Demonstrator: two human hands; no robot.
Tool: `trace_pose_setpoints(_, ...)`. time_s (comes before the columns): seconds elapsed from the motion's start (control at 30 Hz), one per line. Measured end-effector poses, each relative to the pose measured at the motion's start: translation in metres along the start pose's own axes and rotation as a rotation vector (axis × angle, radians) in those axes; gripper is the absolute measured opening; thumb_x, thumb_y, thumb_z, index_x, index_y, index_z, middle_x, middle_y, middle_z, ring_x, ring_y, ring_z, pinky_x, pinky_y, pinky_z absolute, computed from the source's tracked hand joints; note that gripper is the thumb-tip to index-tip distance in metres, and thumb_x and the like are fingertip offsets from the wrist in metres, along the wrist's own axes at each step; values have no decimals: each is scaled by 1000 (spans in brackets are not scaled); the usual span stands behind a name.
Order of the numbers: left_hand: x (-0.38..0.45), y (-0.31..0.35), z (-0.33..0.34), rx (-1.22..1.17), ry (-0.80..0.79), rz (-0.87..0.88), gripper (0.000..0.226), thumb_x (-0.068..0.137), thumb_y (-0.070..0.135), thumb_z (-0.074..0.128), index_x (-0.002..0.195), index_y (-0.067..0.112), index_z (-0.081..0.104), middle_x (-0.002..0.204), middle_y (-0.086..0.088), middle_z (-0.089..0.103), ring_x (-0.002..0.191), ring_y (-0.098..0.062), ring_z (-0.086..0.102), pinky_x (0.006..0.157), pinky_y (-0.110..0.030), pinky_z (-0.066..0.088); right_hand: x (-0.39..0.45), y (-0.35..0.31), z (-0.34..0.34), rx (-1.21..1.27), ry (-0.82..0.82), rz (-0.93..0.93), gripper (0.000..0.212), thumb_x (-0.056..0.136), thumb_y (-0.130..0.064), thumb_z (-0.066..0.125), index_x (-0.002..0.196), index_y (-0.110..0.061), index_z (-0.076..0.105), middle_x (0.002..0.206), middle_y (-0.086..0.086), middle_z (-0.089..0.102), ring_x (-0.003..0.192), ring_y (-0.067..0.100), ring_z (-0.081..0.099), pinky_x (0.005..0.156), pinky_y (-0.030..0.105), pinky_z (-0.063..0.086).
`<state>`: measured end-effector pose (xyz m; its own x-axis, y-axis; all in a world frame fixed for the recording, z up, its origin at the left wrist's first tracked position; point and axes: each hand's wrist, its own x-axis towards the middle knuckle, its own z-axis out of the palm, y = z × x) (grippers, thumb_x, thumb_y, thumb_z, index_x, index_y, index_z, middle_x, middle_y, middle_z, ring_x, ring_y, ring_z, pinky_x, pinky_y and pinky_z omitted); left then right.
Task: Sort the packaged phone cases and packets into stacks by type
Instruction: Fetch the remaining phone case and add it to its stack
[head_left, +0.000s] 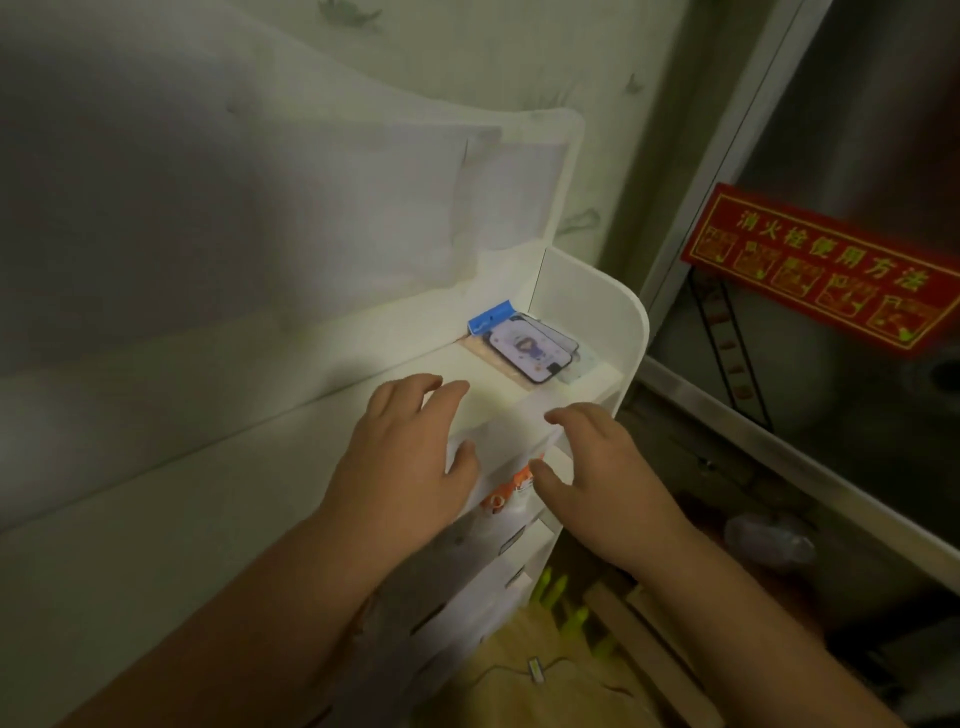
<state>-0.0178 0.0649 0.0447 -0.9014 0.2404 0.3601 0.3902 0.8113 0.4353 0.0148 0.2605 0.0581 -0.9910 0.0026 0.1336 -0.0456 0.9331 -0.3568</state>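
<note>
A translucent packet with an orange print is held between both hands above the front edge of a white shelf. My left hand grips its left side, thumb on top. My right hand grips its right side. At the back right corner of the shelf lies a small stack of packaged phone cases; the top one shows a cartoon figure and a blue header card sticks out behind it. More packets stand in the lower slots of the shelf unit, blurred.
A white wall panel covered with plastic film rises behind the shelf. A red sign with yellow writing hangs on a metal cabinet at the right. Wooden strips and a tan bag lie on the floor below.
</note>
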Motion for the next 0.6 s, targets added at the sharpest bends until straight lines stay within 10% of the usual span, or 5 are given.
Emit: trace_pose_setpoints(0.6, 98, -10, 73, 135, 1, -146, 59, 85, 40, 52, 141, 28, 41, 140, 3, 43, 129, -15, 32, 101, -29, 31, 208, 101, 71, -127, 24, 9, 70, 86, -64, 53, 139, -20, 39, 138, 10, 49, 127, 27, 47, 106, 42, 43)
